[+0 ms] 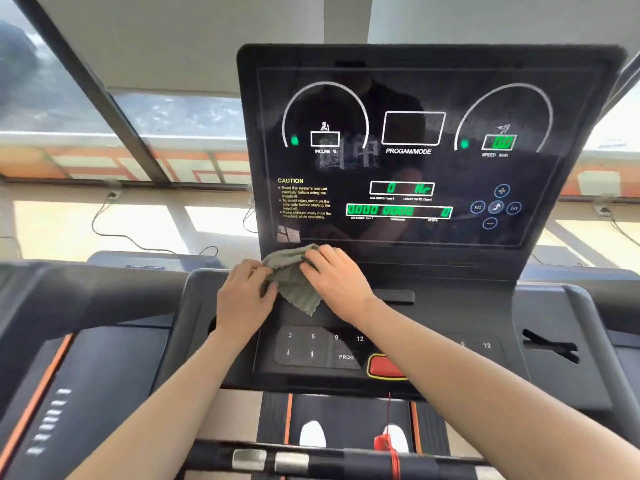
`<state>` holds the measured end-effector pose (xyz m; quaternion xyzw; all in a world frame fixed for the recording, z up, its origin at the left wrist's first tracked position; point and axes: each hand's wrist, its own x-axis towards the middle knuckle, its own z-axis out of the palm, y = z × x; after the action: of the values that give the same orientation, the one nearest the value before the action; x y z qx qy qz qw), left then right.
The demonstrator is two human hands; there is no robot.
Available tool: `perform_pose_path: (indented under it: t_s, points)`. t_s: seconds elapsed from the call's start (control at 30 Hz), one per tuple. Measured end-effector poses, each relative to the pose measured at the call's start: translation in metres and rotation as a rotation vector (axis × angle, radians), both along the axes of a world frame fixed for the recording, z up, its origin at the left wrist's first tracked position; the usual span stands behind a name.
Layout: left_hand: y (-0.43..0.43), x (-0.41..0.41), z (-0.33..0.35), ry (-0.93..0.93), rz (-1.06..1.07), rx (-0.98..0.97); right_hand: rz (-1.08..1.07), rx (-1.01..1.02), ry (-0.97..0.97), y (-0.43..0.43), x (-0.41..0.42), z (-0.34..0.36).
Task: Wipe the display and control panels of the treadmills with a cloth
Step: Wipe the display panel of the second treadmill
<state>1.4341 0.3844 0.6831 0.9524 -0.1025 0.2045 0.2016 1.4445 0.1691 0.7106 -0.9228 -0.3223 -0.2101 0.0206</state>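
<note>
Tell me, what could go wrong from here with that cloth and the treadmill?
The display is lit, so the machine looks powered: wiping the control panel with the cloth might press a key and start the belt under the person's shoes. The right forearm passes over the red button and may bump it. The left hand and right hand hold the cloth bunched, so it may only smear the display.

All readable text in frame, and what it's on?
"CAUTION": display, lower left
"INCLINE %": display, upper left
"PROGAM/MODE": display, centre
"SPEED", "0.0": display, upper right
"3", "6", "9", "12", "PROG": control panel
Fine print and readout captions: too small to read reliably.
</note>
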Motion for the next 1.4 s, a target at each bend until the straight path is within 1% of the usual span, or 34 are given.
perform_pose_path:
  t_s: [0.1,0.27,0.33,0.43,0.57,0.63,0.67,0.73,0.83,1.0,1.1,1.13,1.2,1.33,1.4]
  points:
    - [-0.013,-0.012,-0.007,0.071,-0.005,-0.078,-0.024,-0.04,0.001,-0.016,-0.014,-0.01]
    - [-0.039,-0.018,-0.003,0.22,-0.006,-0.274,-0.103,0.018,0.073,-0.048,-0.03,-0.021]
    - [-0.049,-0.018,-0.001,0.261,-0.01,-0.346,-0.129,0.037,0.07,-0.062,-0.037,-0.025]
    - [-0.066,-0.02,-0.001,0.267,-0.041,-0.364,-0.173,0.063,0.047,-0.08,-0.045,-0.034]
    - [-0.096,-0.022,-0.007,0.227,-0.12,-0.366,-0.253,0.125,0.023,-0.097,-0.054,-0.028]
    - [-0.115,-0.023,-0.009,0.205,-0.148,-0.364,-0.323,0.211,0.007,-0.108,-0.062,-0.023]
    - [-0.125,-0.024,-0.01,0.197,-0.158,-0.36,-0.381,0.274,0.033,-0.115,-0.065,-0.024]
    - [-0.144,-0.028,-0.011,0.17,-0.182,-0.343,-0.521,0.396,0.153,-0.129,-0.071,-0.024]
    - [-0.171,-0.032,-0.013,0.132,-0.212,-0.285,-0.633,0.473,0.251,-0.15,-0.076,-0.025]
    - [-0.211,-0.031,-0.006,0.108,-0.342,-0.137,-0.734,0.594,0.248,-0.183,-0.085,-0.014]
    - [-0.238,-0.03,-0.002,0.193,-0.431,-0.102,-0.82,0.644,0.245,-0.208,-0.087,-0.012]
    - [-0.246,-0.03,-0.002,0.182,-0.478,-0.087,-0.842,0.663,0.24,-0.218,-0.087,-0.011]
    - [-0.262,-0.028,-0.003,0.12,-0.572,-0.031,-0.879,0.702,0.234,-0.236,-0.089,-0.009]
    - [-0.29,-0.026,-0.001,-0.052,-0.67,0.166,-0.944,0.803,0.259,-0.265,-0.093,-0.001]
    - [-0.304,-0.026,0.003,-0.148,-0.718,0.232,-0.951,0.846,0.288,-0.278,-0.094,0.004]
